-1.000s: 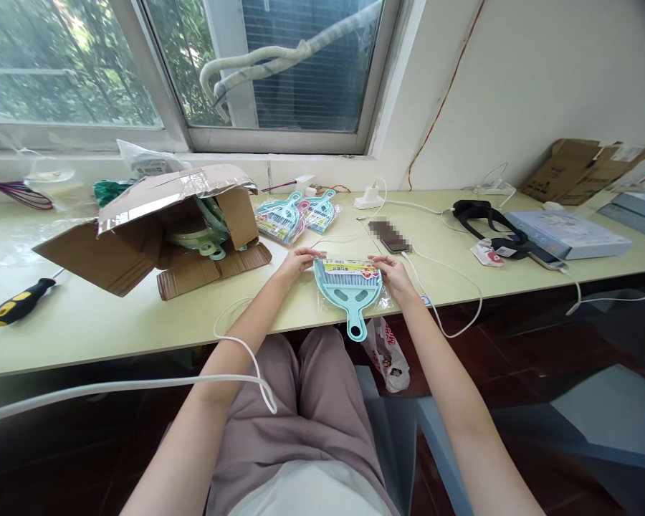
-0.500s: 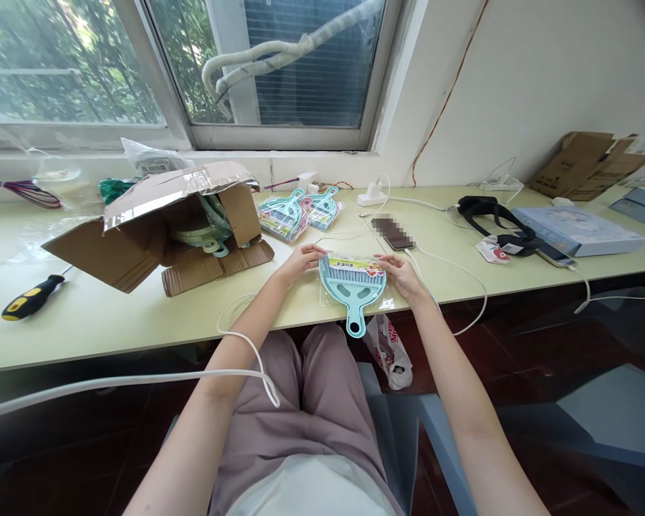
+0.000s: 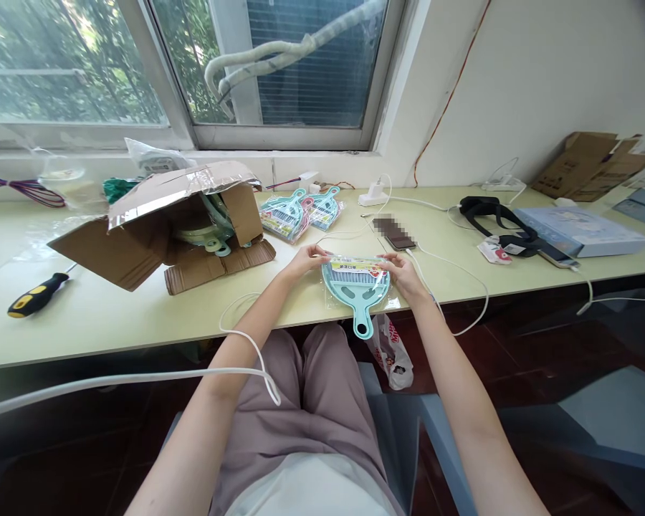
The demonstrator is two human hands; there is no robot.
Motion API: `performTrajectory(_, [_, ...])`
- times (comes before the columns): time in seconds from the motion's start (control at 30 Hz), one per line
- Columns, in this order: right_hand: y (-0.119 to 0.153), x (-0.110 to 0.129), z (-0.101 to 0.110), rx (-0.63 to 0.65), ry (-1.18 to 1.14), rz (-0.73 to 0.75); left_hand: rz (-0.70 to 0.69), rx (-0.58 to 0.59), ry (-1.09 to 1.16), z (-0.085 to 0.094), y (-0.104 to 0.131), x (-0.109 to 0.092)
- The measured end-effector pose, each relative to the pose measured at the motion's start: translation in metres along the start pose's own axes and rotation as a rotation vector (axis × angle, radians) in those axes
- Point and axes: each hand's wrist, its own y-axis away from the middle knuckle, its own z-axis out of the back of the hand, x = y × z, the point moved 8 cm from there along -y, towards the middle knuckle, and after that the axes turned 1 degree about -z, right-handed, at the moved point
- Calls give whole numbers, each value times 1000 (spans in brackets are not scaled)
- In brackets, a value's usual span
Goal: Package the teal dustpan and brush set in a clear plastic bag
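Note:
A light-blue mini dustpan and brush set [image 3: 359,292] in a clear plastic bag is held at the table's front edge, its handle pointing toward me and overhanging the edge. My left hand [image 3: 307,259] pinches the far left corner of the bag, and my right hand [image 3: 403,274] pinches the far right corner. A printed label lies over the brush bristles. Beyond my hands, several similar bagged sets [image 3: 290,215], blue and pink, lie near the window wall. More green pieces show inside an opened cardboard box [image 3: 140,247] to the left.
On the left lies a black and yellow screwdriver [image 3: 39,295]. A white cable [image 3: 140,378] crosses over my left forearm. To the right are a phone [image 3: 393,233], a black head strap [image 3: 497,222] and a light-blue box [image 3: 580,228]. A plastic bag [image 3: 391,355] sits below the table edge.
The bagged set has shifted slightly to the right and its handle has turned a little. Both hands keep their pinch on the bag's far corners.

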Motion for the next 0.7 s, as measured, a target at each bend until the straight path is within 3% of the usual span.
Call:
performTrajectory(0.17, [0,1,-3,6,7,26,-36,24,-27,-5,4,-6])
performTrajectory(0.3, [2,8,-9,-19,46,88,128,-40,-55,-6,6,4])
performTrajectory(0.4, [3,14,-16,-36,57,106,183,8,-109,-12,9,4])
performTrajectory(0.6, [2,2,-38,83,64,-157,129,30,-105,-12,12,-6])
performTrajectory(0.7, [-1,-2,-40,97,65,-189,150,14,-74,-8,12,-4])
